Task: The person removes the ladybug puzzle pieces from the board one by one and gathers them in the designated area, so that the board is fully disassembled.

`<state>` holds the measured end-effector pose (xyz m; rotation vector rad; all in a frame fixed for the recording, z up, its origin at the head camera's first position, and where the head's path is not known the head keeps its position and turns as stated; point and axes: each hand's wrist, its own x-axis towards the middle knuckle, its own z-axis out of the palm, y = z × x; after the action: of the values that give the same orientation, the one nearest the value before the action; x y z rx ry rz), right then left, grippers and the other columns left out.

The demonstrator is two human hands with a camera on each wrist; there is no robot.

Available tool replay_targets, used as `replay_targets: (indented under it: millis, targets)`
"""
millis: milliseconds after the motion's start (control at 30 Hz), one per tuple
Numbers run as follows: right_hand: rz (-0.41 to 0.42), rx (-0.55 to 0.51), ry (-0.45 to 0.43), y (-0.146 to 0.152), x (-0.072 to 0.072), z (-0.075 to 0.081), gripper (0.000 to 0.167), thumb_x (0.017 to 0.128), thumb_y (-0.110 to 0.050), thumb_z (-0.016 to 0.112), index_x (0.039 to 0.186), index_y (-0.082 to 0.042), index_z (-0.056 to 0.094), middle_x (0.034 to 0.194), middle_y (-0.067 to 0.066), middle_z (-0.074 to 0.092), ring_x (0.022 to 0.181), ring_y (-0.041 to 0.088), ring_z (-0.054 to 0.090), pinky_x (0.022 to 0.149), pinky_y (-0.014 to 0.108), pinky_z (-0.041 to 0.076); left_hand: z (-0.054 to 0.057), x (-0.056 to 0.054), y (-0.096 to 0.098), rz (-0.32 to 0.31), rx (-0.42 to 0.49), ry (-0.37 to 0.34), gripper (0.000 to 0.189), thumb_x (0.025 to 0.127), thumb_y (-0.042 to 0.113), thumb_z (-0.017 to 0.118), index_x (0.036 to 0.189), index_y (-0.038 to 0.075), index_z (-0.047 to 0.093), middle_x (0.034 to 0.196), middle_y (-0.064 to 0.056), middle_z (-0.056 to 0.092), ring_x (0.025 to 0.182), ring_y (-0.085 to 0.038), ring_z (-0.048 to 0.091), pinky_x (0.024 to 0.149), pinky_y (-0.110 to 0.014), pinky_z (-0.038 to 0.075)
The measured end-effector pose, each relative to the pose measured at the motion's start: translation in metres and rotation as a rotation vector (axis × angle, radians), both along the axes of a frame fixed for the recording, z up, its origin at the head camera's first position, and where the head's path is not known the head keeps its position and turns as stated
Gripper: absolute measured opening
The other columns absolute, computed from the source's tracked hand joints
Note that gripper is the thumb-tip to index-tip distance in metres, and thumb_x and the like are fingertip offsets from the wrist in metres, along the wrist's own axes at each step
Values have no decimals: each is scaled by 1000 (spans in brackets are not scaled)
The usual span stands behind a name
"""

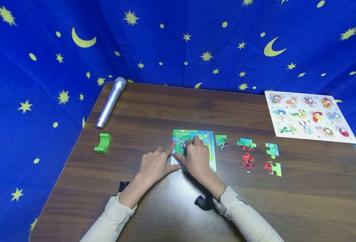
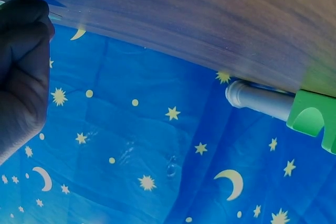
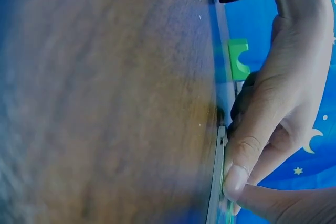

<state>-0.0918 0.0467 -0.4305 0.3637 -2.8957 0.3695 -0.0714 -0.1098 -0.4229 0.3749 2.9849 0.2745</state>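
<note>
A small puzzle board [image 1: 211, 134] with a green and blue picture lies mid-table. My left hand [image 1: 154, 163] is at its left side, index finger and thumb stretched out to the board's edge. My right hand [image 1: 197, 156] is over the board, with the thumb pointing left and the fingertips down on the surface. In the right wrist view the right thumb [image 3: 239, 174] presses at the thin board, close to the left hand's fingers. A dark printed spot shows beside the right index finger; the right hand covers much of the picture. Just right of the board lies a loose puzzle piece [image 1: 221, 141].
More loose pieces lie further right: a tree piece [image 1: 246, 144], a red spotted piece [image 1: 248, 163], a blue-green piece [image 1: 272, 150] and a red-and-green piece [image 1: 274, 168]. A white insect board [image 1: 311, 116] sits back right. A silver microphone [image 1: 111, 102] and green block [image 1: 103, 143] are left.
</note>
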Motion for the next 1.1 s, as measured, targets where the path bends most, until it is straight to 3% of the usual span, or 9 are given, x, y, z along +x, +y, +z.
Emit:
replay_targets:
  millis: [400, 500, 667, 900, 1100]
  targets:
    - [-11, -8, -30, -2, -2, 4, 50, 75, -49, 80, 69, -3, 64, 80, 13, 58, 71, 28, 59, 63, 45, 51, 2, -1, -1, 3, 18, -49, 91, 77, 74, 64, 151, 28, 42, 128, -30, 61, 47, -17, 44, 45, -29, 37]
    - [-3, -32, -39, -1, -4, 5, 46, 74, -47, 79, 63, -5, 63, 78, 13, 59, 67, 27, 58, 61, 44, 51, 2, -1, 0, 4, 26, -52, 90, 77, 73, 65, 151, 27, 42, 129, -31, 61, 46, -16, 42, 44, -28, 35]
    - [22, -99, -65, 7, -7, 10, 46, 73, -49, 82, 65, -7, 66, 78, 10, 58, 63, 20, 53, 57, 39, 50, 1, 0, 0, -1, 23, -35, 92, 77, 75, 64, 152, 26, 41, 124, -30, 63, 45, -16, 40, 43, -29, 34]
    - [0, -119, -10, 37, -2, 20, 47, 70, -49, 85, 64, -9, 60, 77, 8, 54, 64, 23, 51, 63, 43, 47, 0, -1, 1, -13, 15, -19, 93, 77, 76, 62, 152, 26, 40, 121, -29, 64, 46, -19, 43, 43, -31, 35]
    - [-53, -70, 0, 82, 8, 21, 51, 67, -47, 89, 77, -1, 68, 80, 14, 57, 67, 29, 54, 66, 48, 43, 0, -1, 1, -5, 12, -33, 93, 77, 75, 63, 153, 26, 39, 122, -27, 64, 47, -19, 44, 43, -31, 34]
